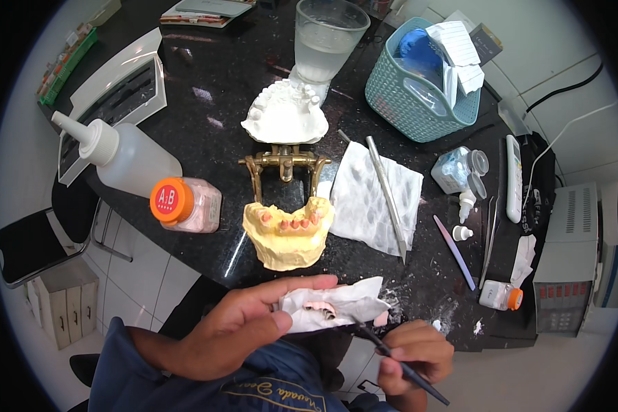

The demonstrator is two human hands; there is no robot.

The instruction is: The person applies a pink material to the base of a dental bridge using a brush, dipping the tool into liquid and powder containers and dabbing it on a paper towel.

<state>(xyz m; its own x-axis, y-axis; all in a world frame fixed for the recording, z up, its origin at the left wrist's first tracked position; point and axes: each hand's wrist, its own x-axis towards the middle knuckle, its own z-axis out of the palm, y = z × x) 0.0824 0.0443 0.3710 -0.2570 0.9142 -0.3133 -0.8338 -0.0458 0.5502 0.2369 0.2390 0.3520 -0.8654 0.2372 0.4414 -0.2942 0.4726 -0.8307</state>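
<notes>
Blue shirt (199, 395) cloth spans the near edge. Beyond it the left hand (244, 319) reaches in from the left, thumb on the near side and fingers stretched along the far side, narrowed around a white tissue. A yellow plaster model (288, 240) stands just beyond that hand. At near right, the right hand (415, 350) pinches a slim dark tool (412, 375), its tip slanting far and left to the tissue (353, 302); contact I cannot tell. On the tissue lies a small pink-and-metal tooth piece (319, 307). Fine work on this piece seems in hand, calling next for a steady left grip and a light, well-aimed tip.
</notes>
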